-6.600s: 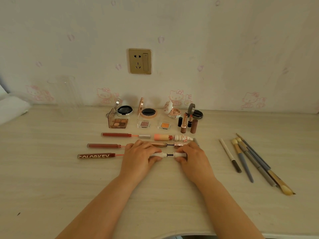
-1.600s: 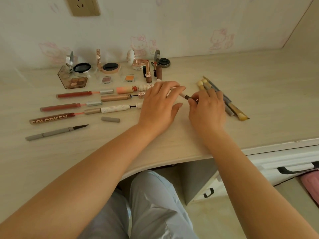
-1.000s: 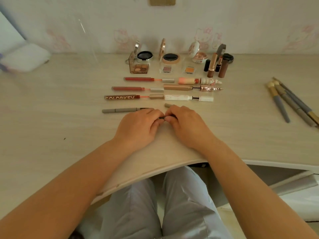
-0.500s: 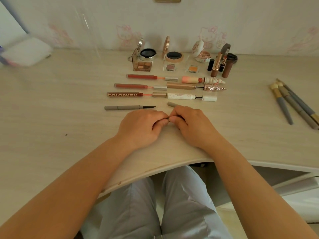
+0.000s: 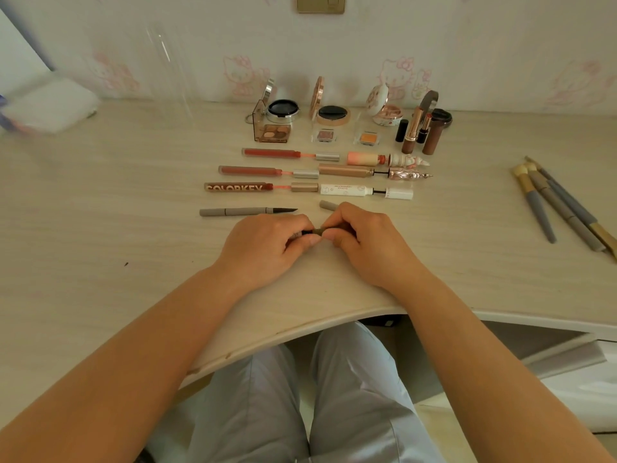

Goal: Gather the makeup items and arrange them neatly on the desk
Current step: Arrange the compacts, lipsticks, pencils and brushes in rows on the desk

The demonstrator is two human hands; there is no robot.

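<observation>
Grey eyeliner pen (image 5: 247,211) | grey cap (image 5: 329,205) beside right hand (image 5: 364,242) | brushes (image 5: 561,205) far right

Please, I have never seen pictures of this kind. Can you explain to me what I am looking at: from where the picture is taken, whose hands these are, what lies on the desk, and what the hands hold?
There is no machine here. A person wears a camera on the head, so the picture looks forward and down at their own arms and lap.

The left hand and the right hand meet over the desk. Together they pinch one thin dark stick, probably a makeup pencil; the fingers hide most of it.

Beyond the hands, makeup lies in neat rows: a grey liner pen with its cap off, a tube marked COLORKEY, other lip tubes, mascaras, then open compacts and lipsticks by the wall. Some brushes lie apart on the right.
</observation>
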